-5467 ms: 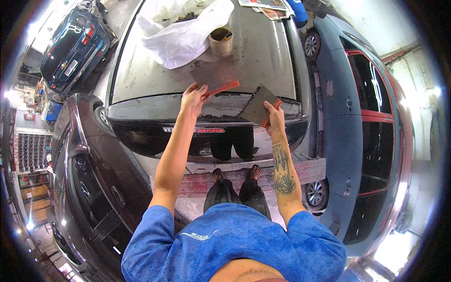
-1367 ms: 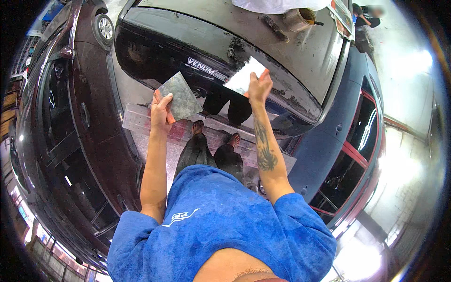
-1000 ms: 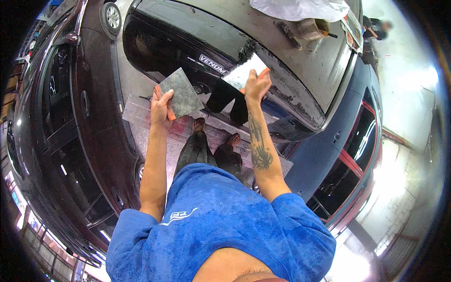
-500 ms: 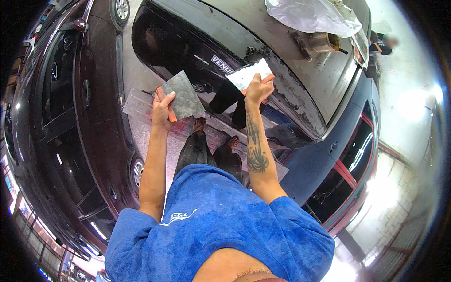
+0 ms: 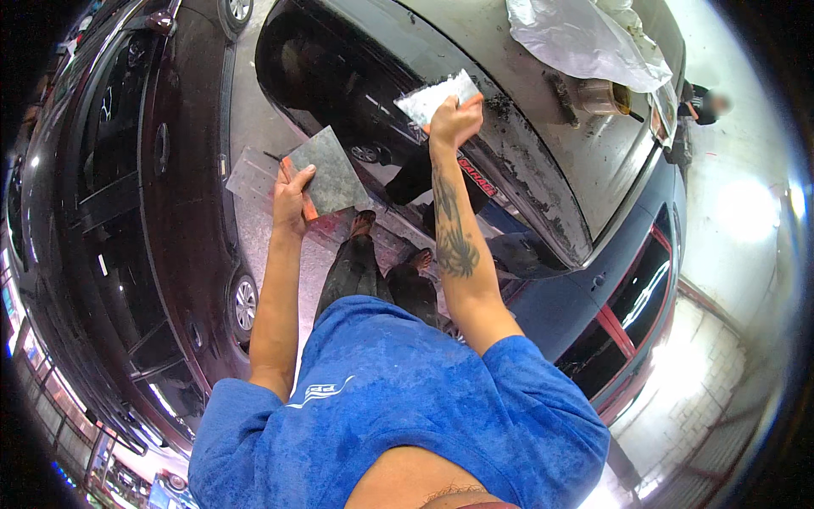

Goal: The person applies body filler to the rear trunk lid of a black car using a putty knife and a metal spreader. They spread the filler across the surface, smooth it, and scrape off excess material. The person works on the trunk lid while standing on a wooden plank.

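L hand: fingers closed on orange-gripped grey sq. spreader, thumb on blade; held in front of black car's rear. R hand: fingers clenched on orange-gripped bright spreader, jagged edge over same rear; contact unclear. Tin nr. plastic sheet, upper rt.

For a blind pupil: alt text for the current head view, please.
A person holds a grey spreader in the left hand and, over a black car, a bright spreader in the right hand. A can and white bag rest on the car's grey top; a dark car stands left, a blue-grey car right.
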The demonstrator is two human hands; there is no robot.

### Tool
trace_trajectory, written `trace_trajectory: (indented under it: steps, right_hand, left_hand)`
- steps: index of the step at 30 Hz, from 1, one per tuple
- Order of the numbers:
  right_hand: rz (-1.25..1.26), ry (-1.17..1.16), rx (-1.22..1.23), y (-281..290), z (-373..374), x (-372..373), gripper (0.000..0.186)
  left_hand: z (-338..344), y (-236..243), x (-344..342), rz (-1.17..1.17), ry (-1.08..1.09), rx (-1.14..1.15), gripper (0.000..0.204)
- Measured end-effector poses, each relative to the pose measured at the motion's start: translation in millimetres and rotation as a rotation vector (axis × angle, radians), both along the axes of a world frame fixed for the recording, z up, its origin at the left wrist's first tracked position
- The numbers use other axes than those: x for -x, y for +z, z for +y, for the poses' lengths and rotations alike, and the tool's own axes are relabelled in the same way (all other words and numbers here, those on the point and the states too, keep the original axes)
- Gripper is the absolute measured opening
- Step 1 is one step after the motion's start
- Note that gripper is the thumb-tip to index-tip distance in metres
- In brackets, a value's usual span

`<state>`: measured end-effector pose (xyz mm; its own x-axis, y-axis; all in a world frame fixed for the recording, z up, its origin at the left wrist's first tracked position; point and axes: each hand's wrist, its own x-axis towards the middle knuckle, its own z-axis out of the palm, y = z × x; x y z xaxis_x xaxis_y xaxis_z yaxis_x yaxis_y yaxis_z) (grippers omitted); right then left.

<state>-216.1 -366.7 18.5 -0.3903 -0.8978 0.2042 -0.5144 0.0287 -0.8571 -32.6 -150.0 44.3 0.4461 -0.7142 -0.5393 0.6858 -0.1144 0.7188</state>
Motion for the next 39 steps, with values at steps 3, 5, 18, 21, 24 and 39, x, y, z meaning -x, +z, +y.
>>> trace_trajectory:
  steps: [3,5,18,21,24,39]
  right_hand:
    - [0.015,0.009,0.082,-9,-8,0,0.024]
    - [-0.022,-0.106,0.048,-12,-5,2,0.017]
    - [-0.526,0.097,-0.087,33,-13,34,0.01]
    - [-0.64,0.081,-0.055,47,-11,91,0.009]
    - [-0.543,0.052,-0.253,57,-6,159,0.015]
    - [-0.251,0.22,-0.286,38,5,267,0.034]
  left_hand:
    - [6,-1,-4,0.003,0.006,0.013,0.041]
    - [7,-4,-6,0.012,0.02,0.02,0.043]
    - [-42,14,-1,-0.033,-0.07,0.035,0.034]
    - [-84,27,-1,-0.093,-0.152,0.164,0.032]
    - [-132,33,2,-0.222,-0.249,0.128,0.032]
    - [-271,-4,65,-0.781,-0.622,0.136,0.045]
